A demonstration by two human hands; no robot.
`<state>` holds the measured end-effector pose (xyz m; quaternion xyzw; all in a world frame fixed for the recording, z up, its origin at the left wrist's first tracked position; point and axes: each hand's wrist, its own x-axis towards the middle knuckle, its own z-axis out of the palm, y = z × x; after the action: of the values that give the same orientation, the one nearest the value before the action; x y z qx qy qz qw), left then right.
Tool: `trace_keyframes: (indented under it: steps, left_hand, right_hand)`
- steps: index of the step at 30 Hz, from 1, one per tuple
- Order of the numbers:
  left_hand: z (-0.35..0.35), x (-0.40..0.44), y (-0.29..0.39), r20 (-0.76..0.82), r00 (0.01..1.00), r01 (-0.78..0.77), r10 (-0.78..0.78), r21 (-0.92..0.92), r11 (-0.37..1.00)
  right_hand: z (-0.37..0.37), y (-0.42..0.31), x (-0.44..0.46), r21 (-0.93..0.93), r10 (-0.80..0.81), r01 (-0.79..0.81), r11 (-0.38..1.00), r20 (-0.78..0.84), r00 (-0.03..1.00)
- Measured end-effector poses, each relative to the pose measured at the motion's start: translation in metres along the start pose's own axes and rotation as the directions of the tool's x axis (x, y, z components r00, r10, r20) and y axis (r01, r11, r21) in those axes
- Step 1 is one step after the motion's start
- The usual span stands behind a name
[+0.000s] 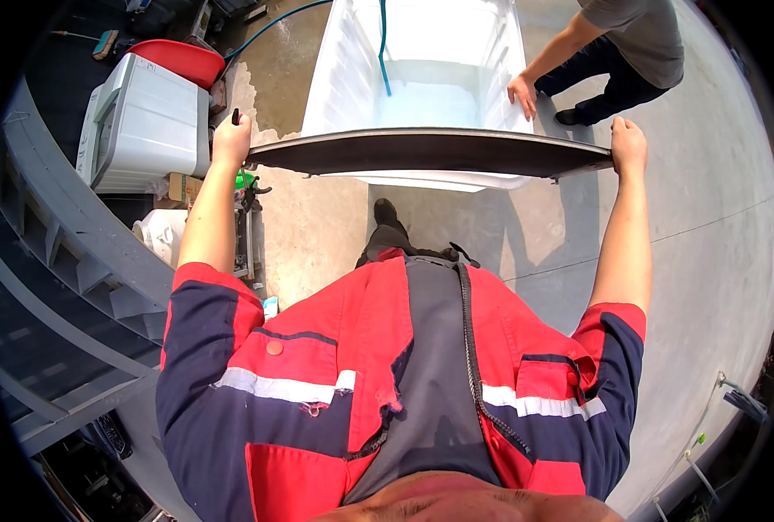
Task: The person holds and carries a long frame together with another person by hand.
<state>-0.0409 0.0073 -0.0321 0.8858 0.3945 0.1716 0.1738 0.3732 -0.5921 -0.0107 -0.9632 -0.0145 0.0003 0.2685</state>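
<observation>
A wide dark panel (439,151) is held up in front of me, seen nearly edge-on. My left hand (232,139) is closed around its left end, and a small black piece sticks up from that fist. On the right end, my right hand (629,144) is closed too. Just beyond the panel stands a large white tub (339,87) with some water (430,91) in it. A teal hose (383,48) hangs down into the water. The panel hides part of the tub's near side.
Another person (635,43) stands at the tub's right, one hand on its rim. At left are a grey-white box (156,113), a red basin (182,61), a cardboard box (182,190) and a grey metal frame (82,226). Concrete floor (700,191) extends right.
</observation>
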Motion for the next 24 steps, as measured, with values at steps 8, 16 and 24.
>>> trace_keyframes:
  steps: [8,16,24]
  left_hand:
    - [-0.004,-0.004,0.008,0.013,1.000,0.021,-0.021,0.006,1.000]
    - [-0.007,-0.005,0.011,0.022,0.999,0.025,-0.025,-0.009,1.000]
    - [-0.005,-0.002,0.007,0.028,0.999,0.034,-0.034,0.005,0.999]
  right_hand:
    - [0.002,0.002,0.003,-0.028,-0.007,0.007,1.000,-0.001,1.000]
    - [0.000,-0.001,-0.001,-0.011,-0.002,0.002,1.000,-0.013,1.000]
    - [0.004,0.005,0.004,-0.007,-0.012,0.011,1.000,-0.015,1.000]
